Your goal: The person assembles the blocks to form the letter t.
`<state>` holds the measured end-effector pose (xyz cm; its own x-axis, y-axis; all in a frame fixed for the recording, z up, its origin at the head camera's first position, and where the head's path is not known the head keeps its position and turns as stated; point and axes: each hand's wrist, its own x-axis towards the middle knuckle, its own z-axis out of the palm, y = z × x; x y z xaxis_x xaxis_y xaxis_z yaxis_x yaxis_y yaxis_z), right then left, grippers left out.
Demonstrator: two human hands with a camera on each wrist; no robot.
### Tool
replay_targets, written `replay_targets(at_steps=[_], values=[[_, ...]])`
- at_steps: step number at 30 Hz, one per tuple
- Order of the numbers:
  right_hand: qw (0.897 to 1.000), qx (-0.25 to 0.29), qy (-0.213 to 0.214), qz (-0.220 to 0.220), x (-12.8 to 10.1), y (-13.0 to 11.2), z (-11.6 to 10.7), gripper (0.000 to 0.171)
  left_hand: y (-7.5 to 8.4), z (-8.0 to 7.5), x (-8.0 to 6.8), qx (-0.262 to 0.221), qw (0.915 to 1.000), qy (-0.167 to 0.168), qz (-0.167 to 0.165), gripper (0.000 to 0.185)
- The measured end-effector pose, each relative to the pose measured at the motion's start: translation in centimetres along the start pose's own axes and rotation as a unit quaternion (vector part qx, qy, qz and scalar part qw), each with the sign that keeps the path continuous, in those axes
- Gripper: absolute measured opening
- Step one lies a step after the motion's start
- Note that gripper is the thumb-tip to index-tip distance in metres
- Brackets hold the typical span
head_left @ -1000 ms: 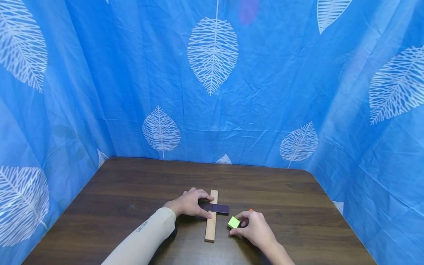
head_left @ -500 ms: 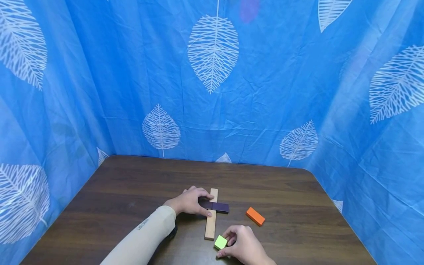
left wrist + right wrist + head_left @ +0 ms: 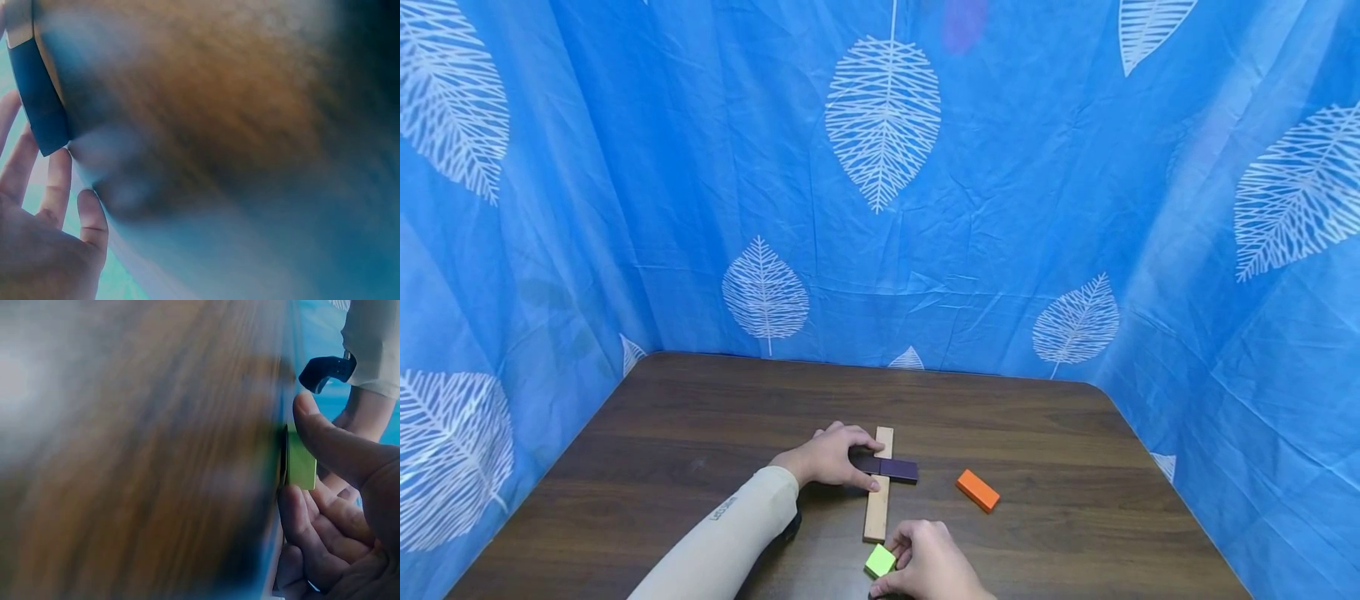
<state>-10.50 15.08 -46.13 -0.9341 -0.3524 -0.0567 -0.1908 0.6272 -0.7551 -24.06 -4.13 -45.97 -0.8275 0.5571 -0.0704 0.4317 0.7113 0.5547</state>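
In the head view, purple blocks (image 3: 899, 472) meet end to end between a far light wooden block (image 3: 885, 437) and a near one (image 3: 876, 510), forming a cross. My left hand (image 3: 829, 456) reaches round the cross's left arm, thumb and forefinger spread, their tips touching the light wood. The left wrist view has its other fingers (image 3: 59, 181) extended beside the dark block (image 3: 39, 94). Just in front of the near wooden block, my right hand (image 3: 934, 565) pinches a lime-green block (image 3: 880, 562) between thumb and fingers, low over the table.
An orange block (image 3: 977, 490) lies slantwise on the table, to the right of the cross. The brown wooden table (image 3: 715, 400) reaches back to a blue curtain (image 3: 970, 208) with white leaf prints, which also hangs along both sides.
My right hand has carried the lime-green block toward me and leftward, from right of the cross to its near end. The orange block has come into full view. My left hand stays put.
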Motion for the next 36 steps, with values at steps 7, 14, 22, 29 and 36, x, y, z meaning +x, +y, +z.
replay_targets(at_steps=[7, 14, 22, 29, 36], values=[[0.998, -0.063, 0.028, -0.003, 0.34, -0.53, 0.43, 0.039, 0.02, -0.01, 0.05, 0.0, 1.0, -0.003, -0.001, 0.06], [0.995, -0.091, 0.027, 0.021, 0.43, -0.85, 0.5, 0.041, 0.1, -0.06, -0.01, 0.001, 1.0, -0.002, 0.0, 0.061], [0.994, -0.093, 0.006, 0.051, 0.42, -0.75, 0.59, 0.04, 0.15, -0.09, -0.16, -0.001, 1.0, -0.005, -0.005, 0.061], [0.995, -0.091, 0.002, 0.049, 0.34, -0.74, 0.58, 0.039, 0.21, -0.09, -0.18, -0.003, 0.9999, -0.006, -0.008, 0.06], [0.996, -0.068, 0.0, 0.052, 0.19, -0.72, 0.23, 0.042, 0.32, -0.16, -0.26, -0.009, 0.9999, -0.007, -0.012, 0.06]])
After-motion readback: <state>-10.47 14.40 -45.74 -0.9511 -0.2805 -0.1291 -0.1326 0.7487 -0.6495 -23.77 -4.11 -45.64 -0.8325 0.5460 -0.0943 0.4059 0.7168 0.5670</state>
